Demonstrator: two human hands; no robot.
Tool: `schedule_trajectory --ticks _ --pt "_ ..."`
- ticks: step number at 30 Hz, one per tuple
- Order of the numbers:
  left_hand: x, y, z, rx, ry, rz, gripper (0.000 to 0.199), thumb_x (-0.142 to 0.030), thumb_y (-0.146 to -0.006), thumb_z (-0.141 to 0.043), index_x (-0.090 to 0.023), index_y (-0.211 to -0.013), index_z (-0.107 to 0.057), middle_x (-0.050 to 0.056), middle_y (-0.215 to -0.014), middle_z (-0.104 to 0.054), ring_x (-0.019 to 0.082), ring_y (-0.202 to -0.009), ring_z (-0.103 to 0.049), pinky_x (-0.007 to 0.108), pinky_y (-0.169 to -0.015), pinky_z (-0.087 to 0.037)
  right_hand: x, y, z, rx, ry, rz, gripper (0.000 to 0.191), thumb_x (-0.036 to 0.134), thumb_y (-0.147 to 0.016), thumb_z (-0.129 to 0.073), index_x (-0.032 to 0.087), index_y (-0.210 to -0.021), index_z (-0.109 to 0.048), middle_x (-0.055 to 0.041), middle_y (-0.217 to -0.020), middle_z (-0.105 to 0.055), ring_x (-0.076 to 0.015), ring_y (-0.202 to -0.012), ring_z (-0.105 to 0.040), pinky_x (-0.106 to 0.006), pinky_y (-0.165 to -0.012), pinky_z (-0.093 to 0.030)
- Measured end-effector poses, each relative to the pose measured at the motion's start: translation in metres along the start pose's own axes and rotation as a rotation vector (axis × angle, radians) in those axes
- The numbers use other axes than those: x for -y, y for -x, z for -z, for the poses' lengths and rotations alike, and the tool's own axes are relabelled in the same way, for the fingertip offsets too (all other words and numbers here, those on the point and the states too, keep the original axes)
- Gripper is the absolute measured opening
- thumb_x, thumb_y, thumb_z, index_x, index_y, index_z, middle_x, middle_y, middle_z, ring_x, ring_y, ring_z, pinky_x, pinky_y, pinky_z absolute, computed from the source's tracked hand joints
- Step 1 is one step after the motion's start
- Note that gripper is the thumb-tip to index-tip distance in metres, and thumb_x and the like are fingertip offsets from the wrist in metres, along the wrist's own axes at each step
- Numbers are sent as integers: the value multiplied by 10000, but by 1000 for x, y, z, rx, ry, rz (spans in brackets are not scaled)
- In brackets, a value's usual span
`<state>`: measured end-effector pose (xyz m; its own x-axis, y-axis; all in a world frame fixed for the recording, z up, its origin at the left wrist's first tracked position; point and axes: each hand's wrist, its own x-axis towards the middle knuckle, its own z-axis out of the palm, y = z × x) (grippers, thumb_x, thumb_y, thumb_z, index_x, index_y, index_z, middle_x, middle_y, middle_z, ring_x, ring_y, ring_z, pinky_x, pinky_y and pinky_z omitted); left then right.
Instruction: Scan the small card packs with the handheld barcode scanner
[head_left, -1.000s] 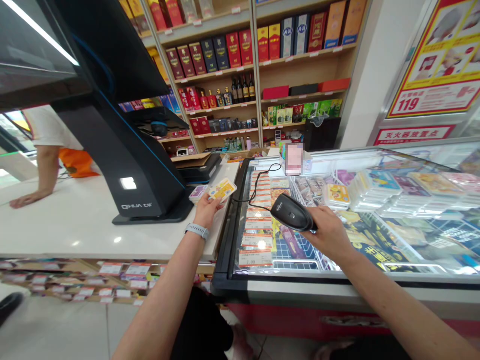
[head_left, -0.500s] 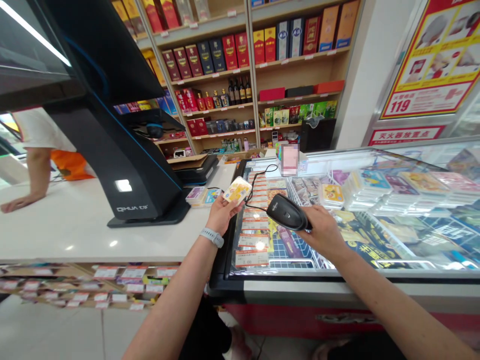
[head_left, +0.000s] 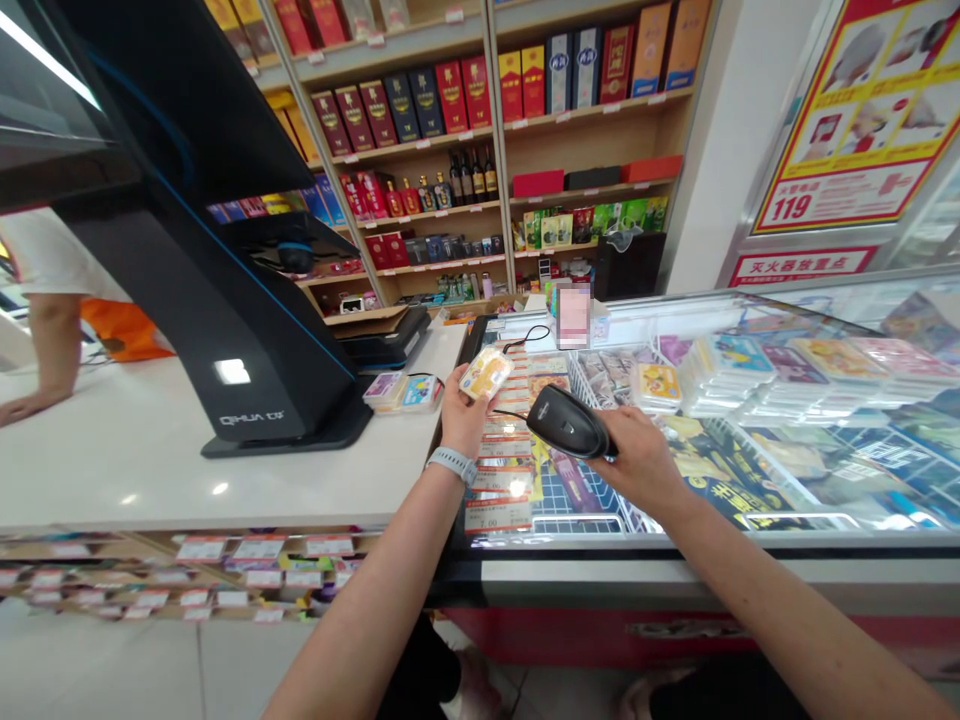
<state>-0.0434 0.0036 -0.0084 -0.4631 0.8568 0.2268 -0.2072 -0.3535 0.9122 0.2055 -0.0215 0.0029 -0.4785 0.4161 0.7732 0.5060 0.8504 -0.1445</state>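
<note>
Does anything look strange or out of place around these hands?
The cord of the barcode scanner in the right hand lies loose across the glass freezer lid, over the price labels, looking untidy. Behind it, a pixelated patch hides one item.

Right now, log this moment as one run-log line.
left hand: yellow packet | right hand: black barcode scanner | over: glass-topped chest freezer

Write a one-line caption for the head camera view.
Left hand holds a yellow packet near the black handheld barcode scanner in the right hand.
</note>
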Motion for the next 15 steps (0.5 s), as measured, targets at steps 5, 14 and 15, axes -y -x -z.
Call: schedule_trajectory --ticks 5,14,15 --pt "5 -2 -6 -6 -9 -49 641 -16 -693 -593 -247 -1264 -419 88 -1220 -605 215 -1087 -624 381 -873 -560 -1 0 -1 -10 1 2 270 207 -798 -598 167 -1063 -562 -88 -946 -695 -246 -852 -632 -399 -799 -440" --pt "23 -3 15 -5 -194 -224 644 -53 -710 -606 -229 -1302 -423 90 -1220 -606 206 -1071 -632 382 -936 -528 1 0 -1 5 0 -23 319 176 -772 -590 186 -1088 -550 -81 -997 -695 -246 -850 -630 -406 -810 -436" --pt "25 -4 17 0 -215 -245 642 -58 -716 -606 -229 -1307 -421 90 -1223 -606 202 -1069 -633 379 -940 -526 1 0 -1 3 1 -26 313 174 -772 -588 185 -1082 -552 -80 -987 -696 -245 -846 -631 -403 -805 -435"
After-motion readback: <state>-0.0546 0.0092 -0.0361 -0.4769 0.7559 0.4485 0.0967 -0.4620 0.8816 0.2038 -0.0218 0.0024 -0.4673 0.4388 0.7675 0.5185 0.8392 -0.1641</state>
